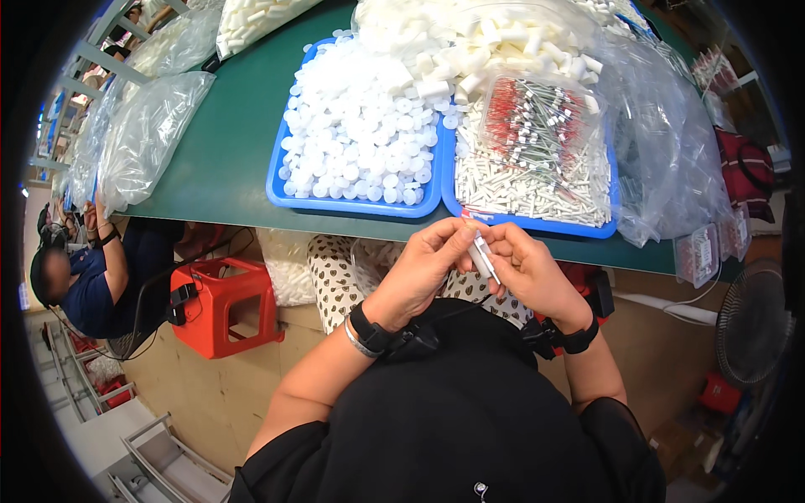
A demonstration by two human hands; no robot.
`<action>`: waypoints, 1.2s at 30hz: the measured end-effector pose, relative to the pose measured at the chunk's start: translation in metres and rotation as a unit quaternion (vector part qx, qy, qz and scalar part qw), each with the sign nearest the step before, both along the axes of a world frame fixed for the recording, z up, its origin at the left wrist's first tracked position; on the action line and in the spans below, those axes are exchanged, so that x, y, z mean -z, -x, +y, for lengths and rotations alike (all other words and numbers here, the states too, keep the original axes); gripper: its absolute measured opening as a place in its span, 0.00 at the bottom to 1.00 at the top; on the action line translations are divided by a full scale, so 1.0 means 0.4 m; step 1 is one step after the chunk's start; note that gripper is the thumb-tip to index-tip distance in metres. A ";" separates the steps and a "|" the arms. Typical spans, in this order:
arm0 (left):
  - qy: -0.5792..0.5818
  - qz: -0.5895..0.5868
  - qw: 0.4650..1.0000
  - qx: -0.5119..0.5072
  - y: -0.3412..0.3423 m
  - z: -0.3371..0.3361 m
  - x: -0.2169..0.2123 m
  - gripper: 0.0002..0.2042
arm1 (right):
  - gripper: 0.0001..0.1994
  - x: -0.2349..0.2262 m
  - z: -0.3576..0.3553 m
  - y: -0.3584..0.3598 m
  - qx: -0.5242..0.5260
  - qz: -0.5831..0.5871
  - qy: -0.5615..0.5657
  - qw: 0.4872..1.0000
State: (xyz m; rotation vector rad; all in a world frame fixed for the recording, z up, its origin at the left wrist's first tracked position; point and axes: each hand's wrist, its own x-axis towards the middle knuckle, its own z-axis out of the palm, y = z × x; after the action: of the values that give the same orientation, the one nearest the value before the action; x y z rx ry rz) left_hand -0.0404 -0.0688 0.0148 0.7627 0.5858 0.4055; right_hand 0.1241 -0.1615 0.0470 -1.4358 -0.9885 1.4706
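White piece [482, 258] is sitting between the fingertips of both hands, just in front of the green table's [226, 142] near edge, above the person's lap. Left hand [430, 261] is pinching it with thumb and forefinger; right hand [530, 270] is gripping it from the other side, fingers curled in. Fingers are partly covering it, so its full shape is not showing. Beyond the hands, two blue trays are standing side by side: the left tray [352, 206] is holding a heap of whitish discs [360, 138], the right tray [545, 225] many thin white tubes [537, 194]. On those tubes a clear box [537, 121] is resting, containing red-and-white-ended wires. Left of the person, a red stool [201, 323] is standing.
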 end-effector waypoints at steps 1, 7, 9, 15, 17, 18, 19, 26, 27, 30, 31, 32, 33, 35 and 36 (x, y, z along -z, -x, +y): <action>-0.013 0.007 1.000 0.000 -0.002 -0.001 0.003 0.15 | 0.09 0.004 0.001 0.000 0.004 -0.014 -0.008 1.000; -0.037 0.028 0.999 0.003 -0.004 -0.006 -0.002 0.16 | 0.05 0.007 0.001 -0.028 0.066 0.215 0.049 0.973; -0.051 0.037 0.998 0.008 -0.003 -0.005 -0.007 0.16 | 0.06 0.003 0.000 -0.027 0.064 0.217 0.039 0.973; -0.043 0.026 0.998 0.023 -0.008 -0.010 -0.032 0.15 | 0.07 -0.049 -0.007 -0.076 0.039 -0.064 -0.036 0.997; 0.011 -0.008 1.000 0.019 0.007 -0.001 -0.006 0.11 | 0.10 -0.049 0.009 -0.180 0.159 -0.455 -0.120 0.868; 0.037 -0.024 0.999 0.016 0.009 0.001 -0.001 0.10 | 0.10 -0.063 0.026 -0.238 0.210 -0.532 -0.124 0.811; 0.034 -0.044 0.998 0.016 0.001 -0.001 -0.001 0.09 | 0.11 -0.053 0.039 -0.310 0.255 -0.578 -0.141 0.763; 0.068 -0.054 0.993 0.074 -0.015 -0.011 -0.028 0.09 | 0.16 0.032 0.106 -0.536 0.190 -0.758 0.118 0.613; 0.066 -0.053 0.994 0.069 -0.014 -0.007 -0.029 0.09 | 0.16 0.036 0.104 -0.546 0.205 -0.761 0.115 0.605; 0.066 -0.072 0.994 0.050 -0.010 0.011 -0.023 0.11 | 0.17 0.055 0.070 -0.590 0.241 -0.750 0.067 0.612; 0.067 -0.083 0.993 0.045 -0.009 0.019 -0.019 0.11 | 0.17 0.055 0.047 -0.592 0.251 -0.732 0.028 0.632; 0.071 -0.081 0.994 0.030 -0.006 0.026 -0.019 0.12 | 0.17 0.038 0.040 -0.566 0.258 -0.712 -0.013 0.653; 0.075 -0.079 0.994 0.017 -0.004 0.033 -0.020 0.12 | 0.16 0.018 0.035 -0.534 0.278 -0.655 -0.016 0.702; 0.075 -0.092 0.993 -0.005 -0.003 0.047 -0.024 0.12 | 0.15 -0.022 0.019 -0.432 0.289 -0.568 -0.147 0.757; 0.070 -0.097 0.993 -0.022 -0.001 0.048 -0.023 0.11 | 0.14 -0.055 0.017 -0.347 0.243 -0.503 -0.167 0.813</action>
State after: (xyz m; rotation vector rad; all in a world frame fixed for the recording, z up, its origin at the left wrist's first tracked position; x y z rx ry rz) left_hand -0.0401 -0.0495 0.0242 0.5690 0.4443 0.4674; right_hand 0.2629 -0.1547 0.0690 -2.0082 -1.2492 0.0546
